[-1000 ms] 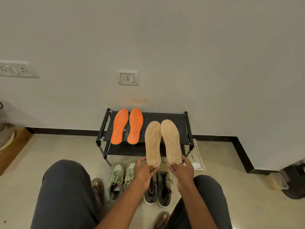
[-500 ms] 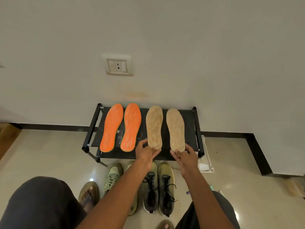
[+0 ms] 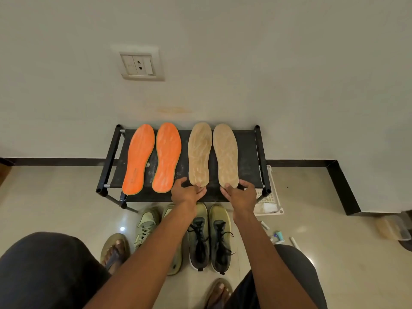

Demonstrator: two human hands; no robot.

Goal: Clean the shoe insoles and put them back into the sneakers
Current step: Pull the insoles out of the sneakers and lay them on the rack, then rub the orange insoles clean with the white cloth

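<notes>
While both hands reach forward to the rack (image 3: 252,152), four insoles lie flat on its dark top, toes toward the wall. Left hand (image 3: 187,192): fingertips curled at the heel of the left tan insole (image 3: 200,153), seeming to pinch its edge, thumb spread to the side. Right hand (image 3: 242,194): fingertips curled at the heel of the right tan insole (image 3: 225,157); whether it grips or only touches, cannot tell for sure. Orange insoles (image 3: 153,157) lie further out beyond the left hand's thumb side, untouched, just beside each other.

Below the wrists on the floor: dark-and-olive sneakers (image 3: 208,235) directly under both forearms, pale green sneakers (image 3: 148,226) partly hidden by the left forearm.

Handling, as a judgement: insoles look thin, light, floppy foam; a heel pinch will likely let the toe end droop. Better hold is probably mid-length along both edges, or heel with support under the arch. Surface appears streaked, possibly damp or soapy, so may be slick. Not fragile, but creases if folded.
</notes>
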